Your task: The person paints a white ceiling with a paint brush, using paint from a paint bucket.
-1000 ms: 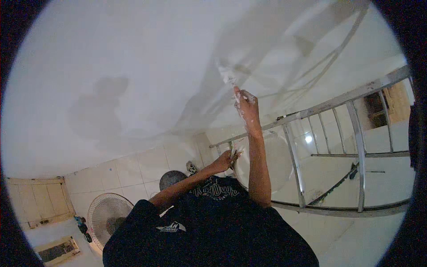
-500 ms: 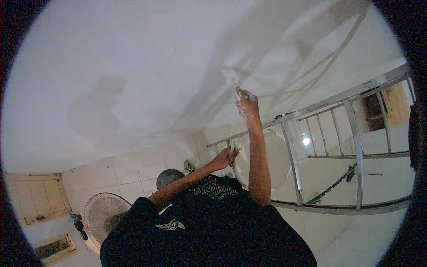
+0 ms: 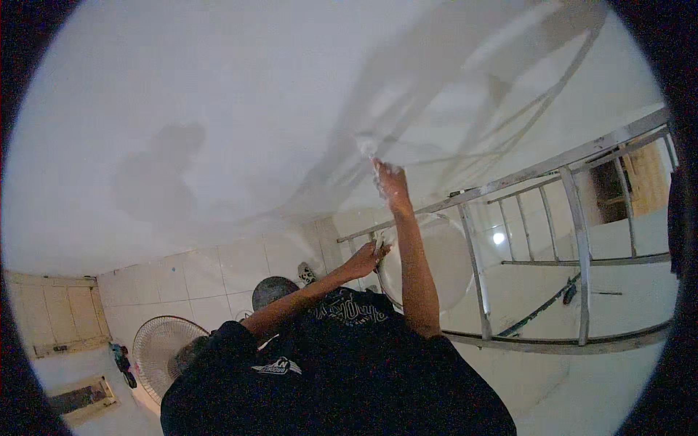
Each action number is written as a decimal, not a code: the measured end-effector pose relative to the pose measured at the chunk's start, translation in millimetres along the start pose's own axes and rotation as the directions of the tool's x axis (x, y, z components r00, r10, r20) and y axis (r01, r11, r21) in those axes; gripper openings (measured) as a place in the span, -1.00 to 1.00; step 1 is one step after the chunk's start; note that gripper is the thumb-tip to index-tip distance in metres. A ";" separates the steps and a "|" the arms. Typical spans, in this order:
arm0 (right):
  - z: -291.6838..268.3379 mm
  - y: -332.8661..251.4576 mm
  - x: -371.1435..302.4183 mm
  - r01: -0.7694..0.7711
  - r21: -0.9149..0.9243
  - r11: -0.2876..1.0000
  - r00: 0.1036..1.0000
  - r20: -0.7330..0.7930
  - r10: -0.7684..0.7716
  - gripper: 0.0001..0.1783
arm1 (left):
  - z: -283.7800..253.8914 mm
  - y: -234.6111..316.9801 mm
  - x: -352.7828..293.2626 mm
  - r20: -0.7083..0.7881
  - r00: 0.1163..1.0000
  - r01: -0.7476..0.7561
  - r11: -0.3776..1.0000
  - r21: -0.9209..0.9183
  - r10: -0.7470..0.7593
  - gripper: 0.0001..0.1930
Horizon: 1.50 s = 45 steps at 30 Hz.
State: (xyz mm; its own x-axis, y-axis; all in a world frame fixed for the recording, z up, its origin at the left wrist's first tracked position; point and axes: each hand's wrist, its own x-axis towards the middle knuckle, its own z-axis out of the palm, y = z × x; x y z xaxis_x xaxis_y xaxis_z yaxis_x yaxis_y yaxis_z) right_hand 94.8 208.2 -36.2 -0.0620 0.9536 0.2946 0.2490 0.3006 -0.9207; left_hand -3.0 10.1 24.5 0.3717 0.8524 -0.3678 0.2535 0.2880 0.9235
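My right hand (image 3: 392,185), smeared with white, is closed round the handle of a small hand tool (image 3: 368,147). The tool's head is coated white and lies at the pale wall (image 3: 254,94); whether it is a brush or a scraper I cannot tell. Lower and to the left, my left hand (image 3: 369,259) is closed on a pale, narrow piece (image 3: 379,240) too small to name. That hand is beside the rim of a large round white container (image 3: 436,272), partly hidden behind my right forearm.
A metal ladder (image 3: 582,254) slants across the right side. At the lower left stands a fan (image 3: 163,349), with a dark round object (image 3: 275,292) nearer the middle. White tiles (image 3: 203,276) cover the surface beyond my left arm. Broad shadows fall on the wall.
My right hand and its tool have moved down and slightly left along the wall. My left hand has stayed nearly in place beside the container.
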 end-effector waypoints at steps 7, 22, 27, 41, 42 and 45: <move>-20.2 -119.9 15.0 -0.456 0.074 0.887 0.889 0.085 0.450 -0.72 | -2.8 -53.5 23.0 0.015 0.994 -0.110 0.994 -0.020 0.111 -0.47; -30.3 -188.6 14.2 -0.479 0.295 0.827 0.875 0.085 0.477 -0.62 | -6.9 -9.1 -1.9 -0.048 0.995 -0.090 0.996 0.026 0.091 -0.55; -26.1 -99.8 -23.6 -0.375 0.430 0.821 0.922 0.076 0.381 -0.53 | 0.1 -38.2 12.1 -0.025 0.997 -0.068 0.998 -0.019 0.067 -0.56; -27.5 -150.5 14.2 -0.410 0.263 0.873 0.911 0.091 0.401 -0.59 | 0.6 -8.6 10.3 0.016 0.996 -0.087 0.992 -0.090 0.089 -0.51; -26.3 -155.0 15.3 -0.405 0.298 0.864 0.913 0.092 0.397 -0.58 | 3.1 -13.8 12.9 0.015 0.996 -0.085 0.992 -0.092 0.086 -0.51; -11.6 -108.7 15.5 -0.315 0.376 0.872 0.948 0.073 0.310 -0.59 | 13.6 -31.3 22.1 -0.129 0.962 -0.238 0.971 0.035 0.241 -0.55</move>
State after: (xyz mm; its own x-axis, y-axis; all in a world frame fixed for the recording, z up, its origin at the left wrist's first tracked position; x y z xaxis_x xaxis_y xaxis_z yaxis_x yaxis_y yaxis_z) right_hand 78.0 190.1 71.4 -0.0523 0.9983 -0.0254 -0.1271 -0.0318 -0.9914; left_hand 9.5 14.0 -14.0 0.3035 0.9456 -0.1173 0.1887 0.0610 0.9801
